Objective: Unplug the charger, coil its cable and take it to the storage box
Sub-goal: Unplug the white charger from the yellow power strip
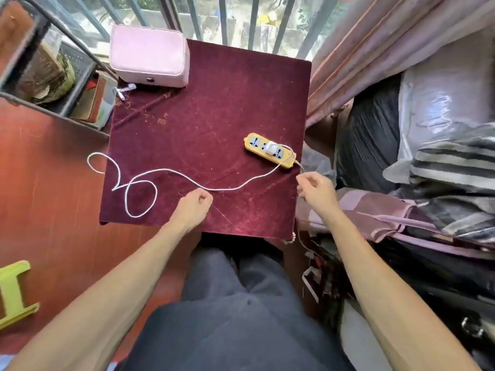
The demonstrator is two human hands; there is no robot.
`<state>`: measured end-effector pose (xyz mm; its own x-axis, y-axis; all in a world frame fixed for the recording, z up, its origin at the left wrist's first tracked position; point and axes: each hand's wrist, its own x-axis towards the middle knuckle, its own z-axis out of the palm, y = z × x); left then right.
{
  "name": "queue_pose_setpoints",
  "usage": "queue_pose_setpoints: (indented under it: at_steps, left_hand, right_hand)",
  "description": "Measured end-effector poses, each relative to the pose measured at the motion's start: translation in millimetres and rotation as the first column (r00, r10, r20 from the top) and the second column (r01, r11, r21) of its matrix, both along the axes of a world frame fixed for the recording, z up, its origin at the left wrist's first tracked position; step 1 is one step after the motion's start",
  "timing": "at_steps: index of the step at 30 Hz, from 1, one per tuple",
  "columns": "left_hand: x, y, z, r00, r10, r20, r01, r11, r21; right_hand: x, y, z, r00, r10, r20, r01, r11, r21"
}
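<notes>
Head view: both hands hover loosely curled and empty, the right hand [316,187] nearer the white charger [270,149] plugged upright in the yellow power strip [269,150] just beyond it by the worktop [214,103] edge, the left hand [194,203] beside the cable [171,171] trailing left, pink storage box [148,53] far corner.

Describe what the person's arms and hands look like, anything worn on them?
Both arms are bare from the frame's lower edge to the wrists; no sleeves show. The left hand and right hand wear no gloves, and no watch, ring or bracelet is visible.
</notes>
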<state>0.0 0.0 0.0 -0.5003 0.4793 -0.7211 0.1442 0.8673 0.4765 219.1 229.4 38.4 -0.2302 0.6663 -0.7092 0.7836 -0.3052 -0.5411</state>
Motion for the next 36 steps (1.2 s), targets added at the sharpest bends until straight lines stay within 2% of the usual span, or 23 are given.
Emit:
queue_pose_setpoints:
  at_steps: [1, 2, 4, 6, 9, 13, 16, 18, 20, 25, 36]
  left_hand:
    - [-5.3, 18.0, -11.5, 1.0, 0.009, -0.001, -0.009, 0.999, 0.036]
    - [-8.4, 33.4, -19.3, 1.0, 0.026, 0.001, -0.026, 0.998, 0.057]
    - [-12.6, 69.4, -34.1, 0.999, 0.05, 0.017, -0.051, 0.993, 0.111]
    - [-9.0, 92.1, -51.1, 0.999, 0.038, -0.023, -0.033, 0.984, 0.173]
    - [-8.9, 120.0, -76.6, 0.983, -0.113, -0.145, 0.139, 0.973, 0.182]
    - [-14.0, 153.4, -103.6, 0.922, -0.22, -0.317, 0.299, 0.927, 0.227]
    - [-22.3, 170.3, -125.1, 0.821, -0.324, -0.471, 0.457, 0.867, 0.198]
    - [-29.3, 177.3, -136.6, 0.768, -0.402, -0.499, 0.545, 0.819, 0.18]
    - [-35.2, 180.1, -146.0, 0.753, -0.452, -0.478, 0.59, 0.786, 0.187]
    - [-35.5, 176.3, -157.2, 0.785, -0.437, -0.439, 0.565, 0.795, 0.22]
    - [-24.4, 174.4, -171.4, 0.853, -0.297, -0.43, 0.442, 0.848, 0.291]
  right_hand:
    - [-13.5, 11.1, -4.9, 0.995, 0.101, 0.025, -0.103, 0.989, 0.108]
    - [-27.1, 20.6, -7.4, 0.965, 0.244, 0.098, -0.26, 0.939, 0.223]
    - [-51.4, 38.3, -18.5, 0.877, 0.419, 0.236, -0.48, 0.792, 0.378]
    - [-69.0, 47.7, -36.3, 0.751, 0.537, 0.384, -0.66, 0.613, 0.435]
    - [-89.0, 53.5, -60.3, 0.564, 0.565, 0.602, -0.826, 0.388, 0.408]
    - [-106.5, 60.5, -94.7, 0.411, 0.595, 0.691, -0.912, 0.259, 0.319]
    - [-114.0, 68.8, -114.0, 0.356, 0.627, 0.693, -0.934, 0.222, 0.278]
    - [-119.1, 72.6, -122.7, 0.331, 0.64, 0.693, -0.943, 0.211, 0.256]
    - [-123.3, 73.5, -127.3, 0.311, 0.629, 0.713, -0.95, 0.191, 0.247]
    - [-131.2, 74.6, -130.4, 0.252, 0.625, 0.739, -0.967, 0.146, 0.207]
    - [-156.8, 76.4, -132.7, -0.12, 0.568, 0.814, -0.984, -0.178, -0.021]
